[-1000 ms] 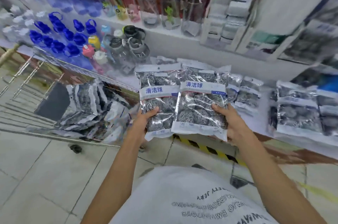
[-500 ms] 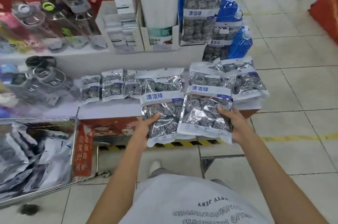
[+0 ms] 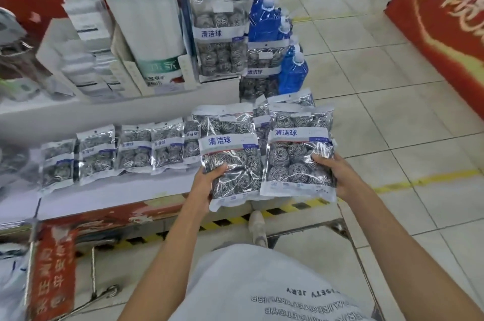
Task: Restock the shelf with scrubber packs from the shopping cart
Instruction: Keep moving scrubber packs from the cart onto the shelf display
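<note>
Over the front edge of the low white shelf, the person holds two scrubber packs side by side, upright and facing the camera. The left hand grips the left scrubber pack at its lower left corner, thumb curled over the front and fingers hidden behind. The right hand grips the right scrubber pack at its lower right edge in the same way, thumb on the front film. The two packs touch along their inner edges, the right one slightly overlapping the left. Behind them, a row of smaller scrubber packs lies flat across the shelf, running leftward, and more packs sit at the shelf's right end, partly hidden. A tall pack stands upright on the tier above, beside blue pouches with white caps. At the lower left, part of the shopping cart shows, with what seems to be pale packaging inside, though blur makes that uncertain.
</note>
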`<state>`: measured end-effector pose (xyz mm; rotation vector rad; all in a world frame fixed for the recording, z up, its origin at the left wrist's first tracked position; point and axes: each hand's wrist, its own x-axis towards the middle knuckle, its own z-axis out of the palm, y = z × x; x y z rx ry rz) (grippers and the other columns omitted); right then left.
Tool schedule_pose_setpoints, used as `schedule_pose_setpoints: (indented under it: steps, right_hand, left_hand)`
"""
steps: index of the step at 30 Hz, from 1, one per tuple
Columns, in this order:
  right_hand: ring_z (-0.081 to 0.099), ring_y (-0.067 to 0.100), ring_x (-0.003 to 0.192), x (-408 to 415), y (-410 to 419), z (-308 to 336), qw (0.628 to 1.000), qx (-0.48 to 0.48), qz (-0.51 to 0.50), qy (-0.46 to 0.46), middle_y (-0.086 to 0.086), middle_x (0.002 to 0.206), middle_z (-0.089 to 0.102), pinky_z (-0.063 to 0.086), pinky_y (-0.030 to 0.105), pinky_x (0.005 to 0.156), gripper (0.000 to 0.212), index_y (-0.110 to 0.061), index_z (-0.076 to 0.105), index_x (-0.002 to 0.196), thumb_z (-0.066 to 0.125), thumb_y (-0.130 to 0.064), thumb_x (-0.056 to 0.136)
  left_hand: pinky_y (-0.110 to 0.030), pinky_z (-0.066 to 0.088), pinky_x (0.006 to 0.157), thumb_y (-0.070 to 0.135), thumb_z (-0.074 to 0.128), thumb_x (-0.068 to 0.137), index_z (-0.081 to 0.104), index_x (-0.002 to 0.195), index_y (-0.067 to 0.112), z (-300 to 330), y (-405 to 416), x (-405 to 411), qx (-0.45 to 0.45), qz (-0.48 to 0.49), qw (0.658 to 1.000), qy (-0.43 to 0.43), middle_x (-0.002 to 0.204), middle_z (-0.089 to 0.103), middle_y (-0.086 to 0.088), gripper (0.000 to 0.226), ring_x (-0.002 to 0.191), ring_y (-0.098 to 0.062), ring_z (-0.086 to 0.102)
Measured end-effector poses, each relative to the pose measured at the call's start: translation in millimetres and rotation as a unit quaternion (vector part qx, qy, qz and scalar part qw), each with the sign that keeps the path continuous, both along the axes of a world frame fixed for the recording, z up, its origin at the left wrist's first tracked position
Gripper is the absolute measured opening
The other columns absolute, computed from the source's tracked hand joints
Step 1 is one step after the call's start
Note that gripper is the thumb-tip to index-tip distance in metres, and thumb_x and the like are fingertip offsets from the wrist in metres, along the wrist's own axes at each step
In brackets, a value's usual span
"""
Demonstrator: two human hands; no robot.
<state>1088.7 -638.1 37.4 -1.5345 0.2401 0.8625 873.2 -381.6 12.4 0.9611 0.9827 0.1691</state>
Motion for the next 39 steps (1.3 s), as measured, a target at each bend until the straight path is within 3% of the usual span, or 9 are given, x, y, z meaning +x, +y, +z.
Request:
schedule_pose_setpoints:
  steps: [6,10,13,18,21,25,29,34,39]
  right_hand:
    - [0.077,0.017,0.080,84.3,16.8,0.7,0.999,-0.024,0.040,0.000,0.004,0.100,0.079,0.058,0.026,0.055,0.043,-0.018,0.059,0.127,0.076,-0.008,0.089]
    - [0.076,0.026,0.097,136.3,29.5,-10.0,0.997,-0.045,0.067,0.003,0.011,0.114,0.076,0.062,0.039,0.075,0.050,-0.018,0.060,0.130,0.079,-0.009,0.085]
    - [0.075,0.030,0.100,168.7,36.1,-17.7,0.993,-0.065,0.097,-0.001,0.013,0.116,0.075,0.058,0.051,0.091,0.043,-0.019,0.063,0.124,0.079,-0.009,0.085]
    - [0.070,0.028,0.110,219.6,49.7,-35.0,0.982,-0.103,0.160,-0.006,0.004,0.121,0.073,0.053,0.048,0.100,0.063,-0.024,0.059,0.130,0.088,-0.020,0.074]
    - [0.065,0.024,0.118,250.0,58.4,-51.5,0.977,-0.098,0.188,0.003,0.002,0.140,0.062,0.048,0.050,0.108,0.098,-0.022,0.048,0.145,0.096,-0.031,0.060]
    - [0.066,0.018,0.106,274.0,72.9,-59.5,0.972,-0.107,0.207,0.008,0.002,0.128,0.067,0.052,0.038,0.091,0.050,-0.020,0.056,0.126,0.081,-0.011,0.084]
    - [0.070,0.024,0.107,292.0,76.3,-81.7,0.964,-0.125,0.232,0.028,0.001,0.118,0.073,0.053,0.047,0.100,0.056,-0.024,0.059,0.128,0.086,-0.017,0.079]
    - [0.063,0.019,0.094,293.8,70.7,-102.0,0.947,-0.198,0.252,-0.018,0.004,0.124,0.063,0.051,0.038,0.084,0.073,-0.018,0.050,0.138,0.086,-0.041,0.078]
    - [0.065,0.027,0.100,286.9,73.5,-112.0,0.928,-0.256,0.254,-0.100,0.006,0.116,0.065,0.055,0.049,0.093,0.057,-0.017,0.048,0.127,0.081,-0.036,0.085]
  left_hand:
    - [-0.026,0.058,0.057,0.015,0.081,0.086,0.065,0.115,0.009,-11.4,8.0,74.7,-0.034,0.010,0.999,0.036,0.099,0.077,-0.010,0.034,0.075,-0.016,0.075]
    - [-0.046,0.057,0.093,0.027,0.097,0.068,0.060,0.122,0.012,-23.3,15.6,113.1,-0.066,0.028,0.997,0.042,0.107,0.077,-0.011,0.067,0.103,-0.029,0.073]
    - [-0.057,0.051,0.104,0.040,0.105,0.049,0.055,0.141,0.016,-86.5,29.0,128.5,-0.077,0.032,0.995,0.046,0.126,0.073,-0.013,0.108,0.116,-0.035,0.069]
    - [-0.045,0.035,0.116,0.027,0.085,0.083,0.053,0.116,0.030,-25.0,8.2,169.4,-0.073,0.016,0.993,0.091,0.113,0.064,0.007,0.046,0.113,-0.019,0.055]
    - [-0.045,0.030,0.117,0.020,0.078,0.090,0.042,0.120,0.033,-17.6,5.3,194.6,-0.062,0.030,0.994,0.085,0.117,0.050,0.010,0.049,0.120,-0.016,0.041]
    - [-0.037,0.041,0.105,0.021,0.083,0.085,0.054,0.118,0.026,-36.5,9.8,219.3,-0.073,0.054,0.990,0.110,0.110,0.066,0.008,0.044,0.122,-0.021,0.056]
    - [-0.051,0.046,0.110,0.046,0.101,0.054,0.063,0.130,0.022,-62.6,16.5,225.8,-0.071,0.037,0.987,0.136,0.119,0.075,-0.004,0.089,0.119,-0.028,0.066]
    - [-0.058,0.051,0.104,0.056,0.100,0.047,0.051,0.146,0.024,-97.7,22.4,214.6,-0.020,0.053,0.984,0.169,0.139,0.065,-0.003,0.115,0.123,-0.027,0.063]
    - [-0.032,0.040,0.096,0.025,0.084,0.086,0.037,0.156,0.017,-71.8,17.6,230.3,0.073,0.067,0.968,0.230,0.148,0.044,0.003,0.085,0.129,-0.021,0.048]
